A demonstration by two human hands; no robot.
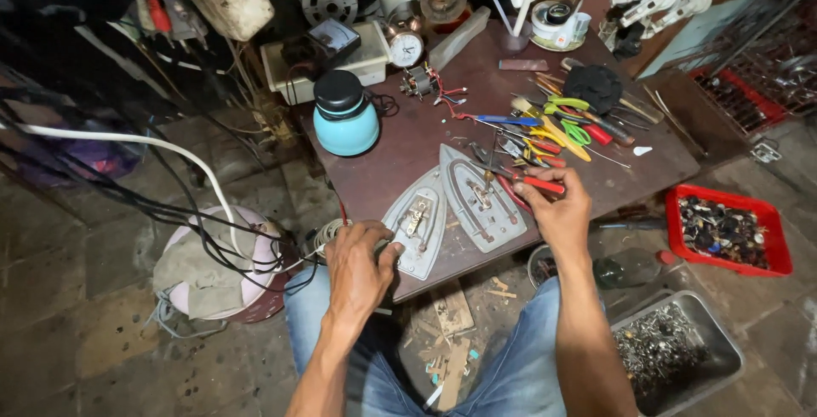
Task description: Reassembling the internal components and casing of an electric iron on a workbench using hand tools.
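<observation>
My left hand (pixel 362 265) grips the left soleplate's (pixel 415 223) rear, lower centre of the desk (pixel 400 149); right hand (pixel 562 208) clenches red pliers (pixel 534 182), nose pointing upper left toward the right soleplate (pixel 477 200).

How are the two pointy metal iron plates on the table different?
The left iron plate lies at the table's near edge with the left hand on its wide end; the right iron plate lies further in, beside the right hand, which holds red-handled pliers. The left plate is paler grey with a small fitting at its middle; the right plate is darker, with a looped ridge. Both lie flat, tips pointing away.
</observation>
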